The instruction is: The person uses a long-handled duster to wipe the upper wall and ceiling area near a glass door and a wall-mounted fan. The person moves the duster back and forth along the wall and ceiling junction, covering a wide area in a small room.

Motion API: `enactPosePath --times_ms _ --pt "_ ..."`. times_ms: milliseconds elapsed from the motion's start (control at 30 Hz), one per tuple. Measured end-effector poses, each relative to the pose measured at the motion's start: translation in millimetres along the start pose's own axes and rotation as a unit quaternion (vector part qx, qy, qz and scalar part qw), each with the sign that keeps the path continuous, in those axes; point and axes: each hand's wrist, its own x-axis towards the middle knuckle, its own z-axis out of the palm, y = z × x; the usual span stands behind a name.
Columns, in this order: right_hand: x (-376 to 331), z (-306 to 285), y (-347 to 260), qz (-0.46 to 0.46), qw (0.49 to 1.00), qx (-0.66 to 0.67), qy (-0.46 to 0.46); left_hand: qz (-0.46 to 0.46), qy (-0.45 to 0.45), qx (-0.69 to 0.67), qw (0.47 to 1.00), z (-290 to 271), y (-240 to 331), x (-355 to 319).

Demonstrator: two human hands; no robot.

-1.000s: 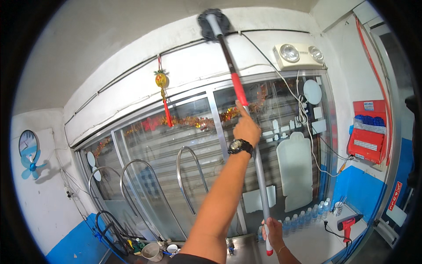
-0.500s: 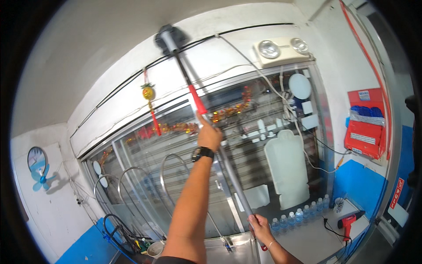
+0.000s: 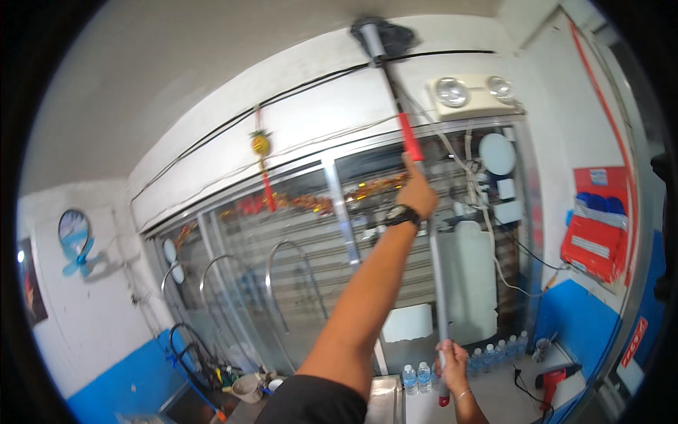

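While the view tilts up at the shopfront, the largest thing in it is the glazed sliding front [image 3: 367,268] with its white beam above; every place below is given relative to that beam [image 3: 233,152].

Long pole [image 3: 424,212]: runs from low, well below the beam, up across the glass to the beam's upper edge. Metal shaft, red grip section [image 3: 409,138] partway up, red end cap at the bottom. Judgement: stiff and light along the shaft but top-heavy at this reach, so the tip is likely to sway; smooth metal may slip in a sweaty palm, and the red section looks the better purchase.

Dark cleaning head [image 3: 381,35]: sits at the pole's top, touching the wall just above the beam, near the black cable [image 3: 282,95]. Looks soft; cannot tell whether brush or mop.

Left hand [image 3: 417,194]: arm stretched up, fingers wrapped closed round the shaft just under the red section, index finger laid along it. Dark wristwatch [image 3: 401,214] on that wrist.

Right hand [image 3: 452,364]: low, well below the beam, closed round the shaft near the bottom cap.

Judgement: a wide two-handed hold suits it, upper hand steering, lower hand bearing the weight.

Nearby: twin-lamp emergency light [image 3: 470,92] to the right of the head; hanging pineapple charm [image 3: 261,145] on the beam; small water bottles [image 3: 417,374] on the floor.
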Motion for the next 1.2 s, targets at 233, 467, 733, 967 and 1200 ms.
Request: enactPosePath --times_ms 233,467,733,967,1200 --pt "-9.0 8.1 -16.4 -0.010 0.999 -0.001 -0.042 -0.015 -0.014 -0.001 1.000 -25.3 8.4 -14.8" --pt "-53.5 84.7 -36.0 0.021 0.995 0.054 -0.079 -0.051 -0.048 0.032 0.997 -103.6 -1.7 -30.9" --pt "-128.6 186.5 -44.4 0.078 0.987 0.101 -0.099 -0.084 -0.077 0.098 0.989 -190.9 -43.2 -68.6" --pt "-182.6 306.2 -39.6 0.133 0.981 0.074 -0.120 -0.109 -0.066 0.124 0.984 -288.5 -140.3 -96.4" --pt "-198.6 425.1 -8.0 0.136 0.975 0.044 -0.169 -0.157 -0.058 0.121 0.978 -391.2 -237.0 -130.6"
